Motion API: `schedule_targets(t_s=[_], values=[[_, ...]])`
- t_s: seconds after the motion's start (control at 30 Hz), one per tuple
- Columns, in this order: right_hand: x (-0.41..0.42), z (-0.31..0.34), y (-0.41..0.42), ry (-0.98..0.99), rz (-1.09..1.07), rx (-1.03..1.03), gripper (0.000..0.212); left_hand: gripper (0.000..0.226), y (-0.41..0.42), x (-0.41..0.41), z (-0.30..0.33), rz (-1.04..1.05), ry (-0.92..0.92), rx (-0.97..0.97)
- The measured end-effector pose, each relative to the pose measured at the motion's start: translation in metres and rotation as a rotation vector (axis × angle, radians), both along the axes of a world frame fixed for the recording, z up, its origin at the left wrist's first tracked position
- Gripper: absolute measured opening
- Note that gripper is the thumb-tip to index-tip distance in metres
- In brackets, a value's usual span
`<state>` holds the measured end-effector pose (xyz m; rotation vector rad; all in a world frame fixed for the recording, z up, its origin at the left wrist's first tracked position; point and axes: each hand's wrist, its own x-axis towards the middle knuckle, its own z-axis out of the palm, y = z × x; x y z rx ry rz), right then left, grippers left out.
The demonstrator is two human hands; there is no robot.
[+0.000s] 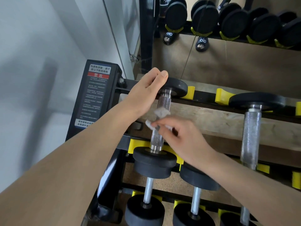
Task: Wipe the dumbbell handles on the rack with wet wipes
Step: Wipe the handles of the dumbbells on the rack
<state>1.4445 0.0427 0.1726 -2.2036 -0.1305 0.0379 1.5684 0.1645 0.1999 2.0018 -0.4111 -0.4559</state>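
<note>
A small dumbbell lies across the top tier of the black rack [205, 96], its knurled steel handle [160, 121] running toward me between two black heads. My left hand [146, 92] is curled over the far head [177, 86]. My right hand [184, 137] pinches a crumpled white wet wipe [160, 114] against the middle of that handle; the hand is blurred. The near head [154, 160] rests on a yellow cradle [135, 144].
A larger dumbbell with a knurled handle [250, 137] lies to the right on the same tier. Two more dumbbells [147, 194] sit on the tier below. A black side panel with a warning label [94, 95] stands left. A mirror behind reflects more dumbbells [203, 18].
</note>
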Motion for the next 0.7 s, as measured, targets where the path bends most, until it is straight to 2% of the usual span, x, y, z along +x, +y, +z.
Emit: schedule_targets(t_s=[0.1,0.13,0.23,0.27,0.37,0.57,0.7], values=[[-0.012,0.008,-0.002,0.065,0.147,-0.008,0.021,0.044,-0.001,-0.001,0.001,0.001,-0.005,-0.001],[-0.006,0.01,-0.006,0.058,0.129,-0.002,0.02,0.044,0.0,-0.001,0.001,0.005,0.0,-0.009],[0.026,0.015,-0.02,-0.042,-0.173,0.06,0.023,0.046,0.0,0.0,-0.002,0.003,0.008,-0.039],[0.033,0.017,-0.018,-0.078,-0.214,0.048,0.023,0.047,0.0,0.0,-0.003,0.002,0.0,-0.037],[0.022,0.005,-0.004,-0.081,-0.155,0.041,0.022,0.048,-0.001,0.0,-0.002,0.0,-0.008,-0.022],[-0.017,0.01,0.001,0.173,0.035,0.136,0.02,0.045,-0.002,-0.002,0.001,0.009,-0.008,0.01],[0.026,0.02,-0.017,0.045,-0.215,0.197,0.021,0.046,-0.001,-0.001,-0.001,0.011,0.014,-0.047]])
